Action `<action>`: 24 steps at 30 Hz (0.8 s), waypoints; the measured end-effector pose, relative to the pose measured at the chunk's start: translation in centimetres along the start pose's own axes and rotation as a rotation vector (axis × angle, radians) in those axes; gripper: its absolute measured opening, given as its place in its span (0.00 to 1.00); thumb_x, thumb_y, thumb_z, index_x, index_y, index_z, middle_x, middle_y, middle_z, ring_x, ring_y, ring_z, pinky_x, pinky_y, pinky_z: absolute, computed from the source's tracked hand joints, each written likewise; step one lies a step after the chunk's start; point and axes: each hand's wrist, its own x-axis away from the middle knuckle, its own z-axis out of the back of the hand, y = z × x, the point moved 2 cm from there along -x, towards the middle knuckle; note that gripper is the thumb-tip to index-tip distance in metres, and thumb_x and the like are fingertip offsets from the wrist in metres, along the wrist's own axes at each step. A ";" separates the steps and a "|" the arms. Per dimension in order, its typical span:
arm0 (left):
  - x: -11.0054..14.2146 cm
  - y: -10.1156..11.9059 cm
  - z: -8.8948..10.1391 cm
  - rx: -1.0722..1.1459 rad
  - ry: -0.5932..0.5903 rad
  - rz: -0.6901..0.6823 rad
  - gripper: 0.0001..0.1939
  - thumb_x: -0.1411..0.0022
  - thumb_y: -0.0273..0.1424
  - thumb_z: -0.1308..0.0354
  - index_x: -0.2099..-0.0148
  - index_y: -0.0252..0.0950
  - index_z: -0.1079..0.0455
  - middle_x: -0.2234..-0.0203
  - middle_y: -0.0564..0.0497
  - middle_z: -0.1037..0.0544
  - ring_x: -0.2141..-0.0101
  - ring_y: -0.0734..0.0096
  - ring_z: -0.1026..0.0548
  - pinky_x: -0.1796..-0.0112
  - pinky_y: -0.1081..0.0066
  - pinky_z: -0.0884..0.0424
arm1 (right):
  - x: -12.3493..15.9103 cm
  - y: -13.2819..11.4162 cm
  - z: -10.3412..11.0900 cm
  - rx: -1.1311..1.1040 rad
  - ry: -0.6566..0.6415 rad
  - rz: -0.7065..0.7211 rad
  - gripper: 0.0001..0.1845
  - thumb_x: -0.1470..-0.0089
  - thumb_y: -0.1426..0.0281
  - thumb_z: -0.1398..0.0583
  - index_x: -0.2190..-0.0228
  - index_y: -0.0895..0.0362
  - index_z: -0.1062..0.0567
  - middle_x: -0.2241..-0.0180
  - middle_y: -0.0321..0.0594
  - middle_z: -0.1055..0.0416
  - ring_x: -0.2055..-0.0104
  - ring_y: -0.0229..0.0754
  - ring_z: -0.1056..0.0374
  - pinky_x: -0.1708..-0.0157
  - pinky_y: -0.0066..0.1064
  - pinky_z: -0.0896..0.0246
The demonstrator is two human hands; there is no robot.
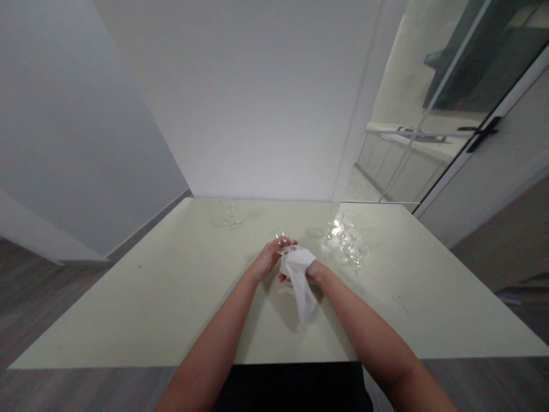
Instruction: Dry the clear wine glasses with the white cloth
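My left hand is closed around a small clear glass, held above the middle of the pale table. My right hand grips a white cloth that is bunched against the glass and hangs down toward the tabletop. Both forearms reach in from the near edge.
Several clear glasses stand grouped to the right of my hands. Two more glasses stand near the far edge on the left. A white wall rises behind the table, and a glass door is at the right.
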 end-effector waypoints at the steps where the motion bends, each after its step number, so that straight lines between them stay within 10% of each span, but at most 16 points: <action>1: -0.1 0.0 0.2 -0.010 0.052 -0.017 0.31 0.49 0.56 0.41 0.58 0.33 0.27 0.59 0.42 0.22 0.59 0.58 0.26 0.57 0.64 0.32 | -0.1 -0.1 -0.1 -0.007 -0.001 0.003 0.12 0.49 0.61 0.42 0.73 0.57 0.27 0.74 0.41 0.26 0.68 0.43 0.31 0.64 0.35 0.34; 6: -0.7 0.0 1.3 -0.134 0.413 -0.110 0.23 0.54 0.42 0.31 0.57 0.36 0.29 0.65 0.49 0.22 0.64 0.68 0.26 0.60 0.68 0.33 | -1.1 -1.7 -0.2 0.158 0.124 0.265 0.08 0.54 0.69 0.41 0.70 0.57 0.25 0.65 0.38 0.24 0.59 0.42 0.32 0.50 0.37 0.39; 13: 0.0 0.5 0.8 0.082 0.125 -0.064 0.25 0.51 0.44 0.35 0.54 0.34 0.27 0.61 0.43 0.22 0.62 0.64 0.25 0.59 0.66 0.32 | 0.0 -0.3 0.1 -0.136 -0.096 -0.107 0.13 0.52 0.62 0.39 0.69 0.60 0.26 0.72 0.43 0.24 0.71 0.43 0.29 0.66 0.35 0.33; 19: -0.8 0.0 1.7 -0.048 0.420 -0.070 0.26 0.56 0.41 0.31 0.55 0.35 0.30 0.64 0.48 0.22 0.68 0.72 0.25 0.64 0.71 0.32 | -1.2 -0.8 -0.1 0.237 0.068 0.340 0.11 0.53 0.71 0.42 0.65 0.56 0.23 0.62 0.39 0.23 0.57 0.43 0.30 0.47 0.39 0.39; 24: -0.9 0.0 2.2 0.079 0.448 -0.064 0.24 0.53 0.43 0.32 0.58 0.36 0.32 0.61 0.46 0.22 0.65 0.71 0.24 0.66 0.72 0.32 | -1.8 -0.7 -0.1 0.187 0.104 0.336 0.14 0.54 0.74 0.43 0.64 0.57 0.23 0.61 0.40 0.23 0.57 0.42 0.30 0.49 0.37 0.38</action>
